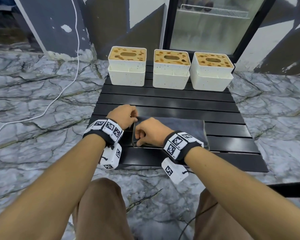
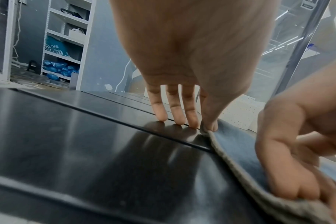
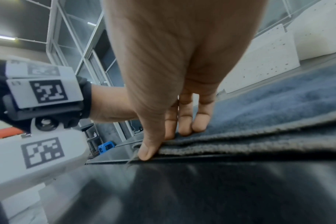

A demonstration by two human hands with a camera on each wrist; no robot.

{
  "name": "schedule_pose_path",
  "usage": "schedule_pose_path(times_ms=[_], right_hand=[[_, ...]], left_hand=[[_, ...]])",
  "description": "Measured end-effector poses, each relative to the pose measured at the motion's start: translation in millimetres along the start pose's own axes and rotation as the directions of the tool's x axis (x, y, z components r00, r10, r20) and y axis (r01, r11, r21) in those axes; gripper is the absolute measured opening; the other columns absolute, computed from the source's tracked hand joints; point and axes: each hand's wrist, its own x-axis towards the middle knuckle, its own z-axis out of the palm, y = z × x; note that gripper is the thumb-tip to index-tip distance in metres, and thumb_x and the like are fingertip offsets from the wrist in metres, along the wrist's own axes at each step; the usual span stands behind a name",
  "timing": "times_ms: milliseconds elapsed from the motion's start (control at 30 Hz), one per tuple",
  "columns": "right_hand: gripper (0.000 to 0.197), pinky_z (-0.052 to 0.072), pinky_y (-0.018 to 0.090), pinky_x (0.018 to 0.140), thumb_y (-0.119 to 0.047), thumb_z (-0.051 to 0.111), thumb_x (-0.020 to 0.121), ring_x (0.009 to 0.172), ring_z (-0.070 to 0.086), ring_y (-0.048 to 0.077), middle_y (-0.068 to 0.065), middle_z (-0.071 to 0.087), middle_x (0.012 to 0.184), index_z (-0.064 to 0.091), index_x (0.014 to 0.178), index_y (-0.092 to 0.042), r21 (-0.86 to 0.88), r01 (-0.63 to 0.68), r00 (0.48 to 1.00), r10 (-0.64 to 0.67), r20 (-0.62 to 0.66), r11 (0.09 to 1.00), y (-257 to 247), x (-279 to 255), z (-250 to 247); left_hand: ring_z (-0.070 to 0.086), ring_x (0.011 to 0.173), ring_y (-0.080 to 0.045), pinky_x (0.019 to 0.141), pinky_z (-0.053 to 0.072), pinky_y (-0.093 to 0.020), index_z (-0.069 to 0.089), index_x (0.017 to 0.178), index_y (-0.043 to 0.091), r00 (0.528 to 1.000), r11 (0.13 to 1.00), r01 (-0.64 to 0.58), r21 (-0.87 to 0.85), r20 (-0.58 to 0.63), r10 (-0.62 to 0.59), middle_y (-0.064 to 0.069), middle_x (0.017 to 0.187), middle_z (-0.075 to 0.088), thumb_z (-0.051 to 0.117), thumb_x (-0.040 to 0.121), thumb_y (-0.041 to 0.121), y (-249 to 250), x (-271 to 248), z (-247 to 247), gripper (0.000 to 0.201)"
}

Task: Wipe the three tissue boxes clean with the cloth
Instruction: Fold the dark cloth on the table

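Three white speckled tissue boxes, left [image 1: 127, 66], middle [image 1: 171, 70] and right [image 1: 213, 71], stand in a row at the back of the black slatted table [image 1: 171, 101]. Brown stains cover their tan lids. A folded grey-blue cloth [image 1: 180, 129] lies flat near the table's front. My left hand [image 1: 134, 118] pinches the cloth's far left corner [image 2: 207, 128] between thumb and forefinger, its other fingers [image 2: 175, 115] touching the table. My right hand [image 1: 140, 137] pinches the near left corner, thumb [image 3: 148, 151] at the edge and fingers [image 3: 184, 128] on top of the cloth [image 3: 269, 106].
The low table stands on a marble-patterned floor [image 1: 33, 94]. A white cable [image 1: 62, 90] runs across the floor at the left. A glass-door cabinet [image 1: 210, 26] stands right behind the boxes. Bare slats lie between the cloth and the boxes.
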Motion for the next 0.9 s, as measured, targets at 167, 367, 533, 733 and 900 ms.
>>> schedule_pose_path(times_ms=[167, 367, 533, 733, 900], right_hand=[[0.013, 0.036, 0.03, 0.072, -0.021, 0.061, 0.088, 0.089, 0.056, 0.026, 0.009, 0.061, 0.094, 0.057, 0.093, -0.01, -0.143, 0.051, 0.999, -0.048, 0.026, 0.988, -6, -6, 3], [0.011, 0.045, 0.042, 0.067, -0.014, 0.049, 0.087, 0.075, 0.057, 0.036, 0.015, 0.06, 0.083, 0.044, 0.095, -0.009, -0.081, -0.022, 0.993, 0.012, -0.115, 0.996, -4, -20, -3], [0.013, 0.049, 0.039, 0.072, -0.02, 0.048, 0.079, 0.083, 0.058, 0.037, 0.015, 0.064, 0.088, 0.055, 0.088, -0.012, -0.073, -0.159, 0.962, 0.138, -0.235, 0.985, 10, -43, -25], [0.008, 0.049, 0.033, 0.072, -0.034, 0.054, 0.077, 0.08, 0.056, 0.029, 0.005, 0.064, 0.081, 0.055, 0.071, -0.029, 0.102, -0.312, 0.901, 0.329, -0.283, 0.944, 35, -96, -46], [0.018, 0.052, 0.036, 0.072, -0.033, 0.054, 0.082, 0.076, 0.059, 0.025, -0.002, 0.066, 0.072, 0.058, 0.064, -0.029, 0.172, -0.397, 0.865, 0.43, -0.257, 0.902, 61, -137, -41]], left_hand=[[0.06, 0.099, -0.025, 0.089, 0.049, -0.042, 0.058, 0.094, 0.025, 1.0, 0.999, 0.022, -0.05, -0.009, -0.023, 0.0, 0.1, 0.066, 0.065, 0.092, 0.025, 4, -1, -3, 0.008], [0.066, 0.082, -0.028, 0.081, 0.054, -0.035, 0.063, 0.097, 0.021, 0.999, 0.965, -0.014, -0.261, 0.029, 0.022, -0.012, 0.085, 0.069, 0.062, 0.089, 0.009, 13, -6, -17, 0.014], [0.063, 0.079, -0.018, 0.084, 0.055, -0.026, 0.077, 0.087, 0.026, 0.995, 0.898, -0.068, -0.435, 0.034, 0.092, -0.015, 0.09, 0.074, 0.06, 0.09, 0.0, 30, -9, -32, 0.031], [0.065, 0.079, -0.014, 0.077, 0.054, -0.024, 0.08, 0.083, 0.03, 0.979, 0.861, -0.157, -0.484, 0.039, 0.2, -0.003, 0.083, 0.075, 0.055, 0.088, -0.008, 72, -6, -39, 0.045], [0.065, 0.076, -0.006, 0.07, 0.046, -0.007, 0.074, 0.092, 0.023, 0.965, 0.916, -0.247, -0.315, 0.007, 0.263, 0.003, 0.082, 0.072, 0.077, 0.08, 0.002, 123, 1, -23, 0.024]])
